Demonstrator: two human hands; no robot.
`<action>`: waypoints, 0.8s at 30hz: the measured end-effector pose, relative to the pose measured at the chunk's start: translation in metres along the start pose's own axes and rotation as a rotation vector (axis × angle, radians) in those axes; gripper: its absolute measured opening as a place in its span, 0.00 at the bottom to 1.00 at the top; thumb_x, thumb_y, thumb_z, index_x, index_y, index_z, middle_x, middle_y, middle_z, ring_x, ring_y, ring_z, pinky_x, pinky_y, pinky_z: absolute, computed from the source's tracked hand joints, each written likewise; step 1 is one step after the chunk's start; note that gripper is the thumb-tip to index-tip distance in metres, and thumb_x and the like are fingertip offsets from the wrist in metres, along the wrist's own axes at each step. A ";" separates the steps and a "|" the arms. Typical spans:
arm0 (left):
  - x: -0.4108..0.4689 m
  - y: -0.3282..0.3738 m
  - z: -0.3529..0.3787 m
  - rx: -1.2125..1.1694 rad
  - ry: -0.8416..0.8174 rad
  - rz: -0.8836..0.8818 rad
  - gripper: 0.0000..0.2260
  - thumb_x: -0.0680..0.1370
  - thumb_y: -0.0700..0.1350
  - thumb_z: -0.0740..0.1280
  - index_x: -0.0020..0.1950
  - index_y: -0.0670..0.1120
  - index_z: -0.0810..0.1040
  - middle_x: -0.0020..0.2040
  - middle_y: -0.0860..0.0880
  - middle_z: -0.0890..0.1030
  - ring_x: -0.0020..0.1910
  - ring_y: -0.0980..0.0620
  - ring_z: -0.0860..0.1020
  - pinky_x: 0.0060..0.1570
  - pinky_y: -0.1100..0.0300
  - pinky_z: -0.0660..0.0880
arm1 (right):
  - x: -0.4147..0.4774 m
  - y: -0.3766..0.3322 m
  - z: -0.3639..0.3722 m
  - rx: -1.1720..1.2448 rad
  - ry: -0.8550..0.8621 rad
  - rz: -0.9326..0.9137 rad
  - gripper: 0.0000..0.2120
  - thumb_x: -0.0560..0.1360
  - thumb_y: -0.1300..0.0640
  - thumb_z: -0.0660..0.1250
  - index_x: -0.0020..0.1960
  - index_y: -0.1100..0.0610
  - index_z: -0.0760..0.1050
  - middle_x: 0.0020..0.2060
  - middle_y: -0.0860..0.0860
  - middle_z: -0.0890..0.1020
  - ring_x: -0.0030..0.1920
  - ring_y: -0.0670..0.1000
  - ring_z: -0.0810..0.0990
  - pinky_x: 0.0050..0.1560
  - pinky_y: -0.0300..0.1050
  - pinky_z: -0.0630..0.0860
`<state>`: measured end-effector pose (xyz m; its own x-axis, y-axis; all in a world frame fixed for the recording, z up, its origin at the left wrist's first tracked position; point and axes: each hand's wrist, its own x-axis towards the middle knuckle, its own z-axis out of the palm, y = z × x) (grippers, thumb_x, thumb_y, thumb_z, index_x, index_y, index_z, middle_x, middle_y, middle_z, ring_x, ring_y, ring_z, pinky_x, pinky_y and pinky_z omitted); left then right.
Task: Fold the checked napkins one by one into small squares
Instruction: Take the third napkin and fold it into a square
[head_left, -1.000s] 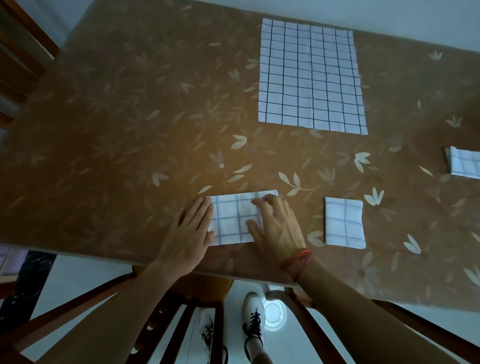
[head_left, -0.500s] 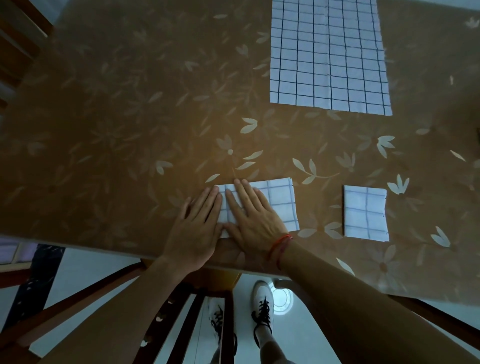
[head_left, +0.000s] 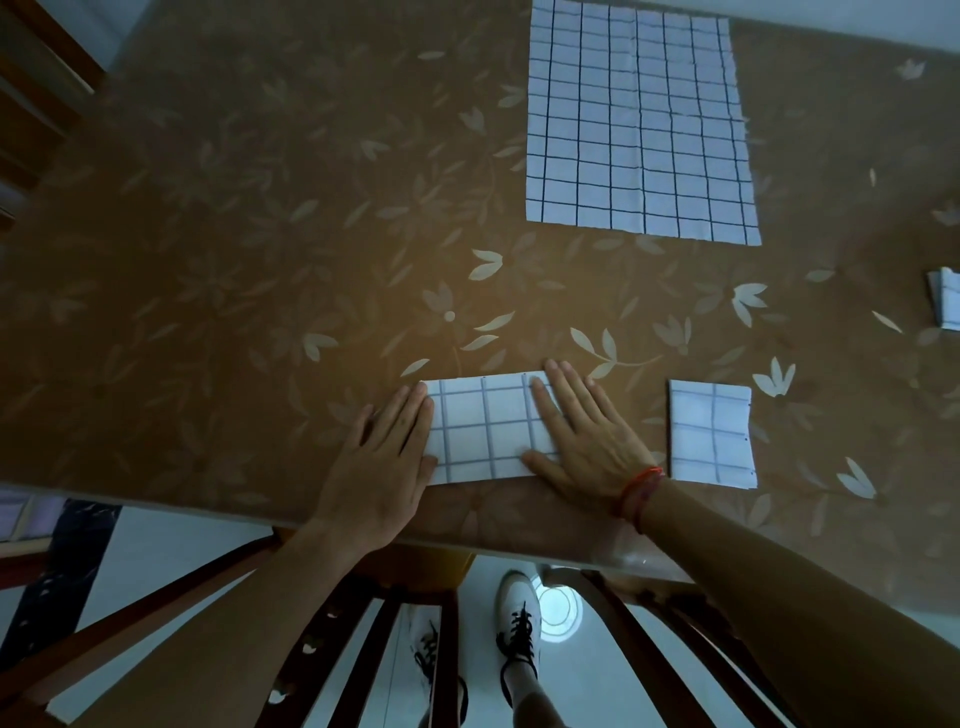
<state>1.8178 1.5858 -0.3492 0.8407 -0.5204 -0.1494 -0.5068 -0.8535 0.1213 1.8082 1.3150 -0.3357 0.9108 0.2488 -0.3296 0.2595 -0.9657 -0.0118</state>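
Four checked napkins are lying on the brown, leaf-patterned table (head_left: 234, 260) in the head view. The one being worked on, a folded strip (head_left: 485, 428), is sitting close to the table's near edge, lengthwise from left to right, between the two hands. The left hand (head_left: 384, 462) is lying flat with its fingers straight and close together, holding nothing; its fingers are resting on the table right against the strip's left end, and whether they are overlapping the cloth is hard to tell. The right hand (head_left: 587, 436) is also lying flat and fully extended, gripping nothing, and is pressing down on the strip's right end with its palm and fingers, the thumb reaching out along the near edge of the cloth. A red string bracelet (head_left: 641, 486) is circling that wrist.

Just to the right of the right hand, a finished small square (head_left: 710, 434) is lying flat, apart from the strip. Well beyond the hands, toward the far side of the table, a large unfolded napkin (head_left: 639, 124) is lying spread open. At the right border of the picture, another folded napkin (head_left: 945, 299) is showing only in part.

Below the table edge, a wooden chair (head_left: 363, 649) and the person's white laced shoes (head_left: 514, 613) are showing on a pale floor.
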 end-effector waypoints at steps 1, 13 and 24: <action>0.000 0.000 -0.001 0.000 0.001 0.000 0.26 0.83 0.53 0.47 0.78 0.42 0.55 0.79 0.45 0.53 0.78 0.48 0.49 0.73 0.45 0.55 | -0.001 0.000 -0.002 -0.003 -0.009 0.008 0.40 0.77 0.33 0.46 0.77 0.61 0.53 0.76 0.61 0.55 0.76 0.59 0.54 0.74 0.58 0.56; 0.000 0.006 -0.007 0.007 -0.018 -0.025 0.26 0.82 0.53 0.45 0.78 0.41 0.55 0.79 0.44 0.53 0.78 0.48 0.50 0.74 0.46 0.54 | 0.012 -0.002 -0.048 0.140 0.051 0.027 0.29 0.74 0.44 0.62 0.71 0.55 0.66 0.66 0.55 0.71 0.65 0.58 0.70 0.66 0.54 0.68; 0.000 0.006 -0.007 0.009 -0.023 -0.046 0.26 0.82 0.53 0.43 0.78 0.43 0.54 0.79 0.44 0.53 0.78 0.47 0.51 0.73 0.45 0.55 | 0.041 0.006 -0.113 0.222 -0.397 0.169 0.15 0.81 0.60 0.56 0.65 0.65 0.68 0.57 0.60 0.75 0.66 0.59 0.70 0.59 0.43 0.66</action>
<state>1.8163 1.5804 -0.3416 0.8584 -0.4812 -0.1775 -0.4697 -0.8766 0.1050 1.8831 1.3281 -0.2424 0.7299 0.0813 -0.6787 0.0046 -0.9935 -0.1140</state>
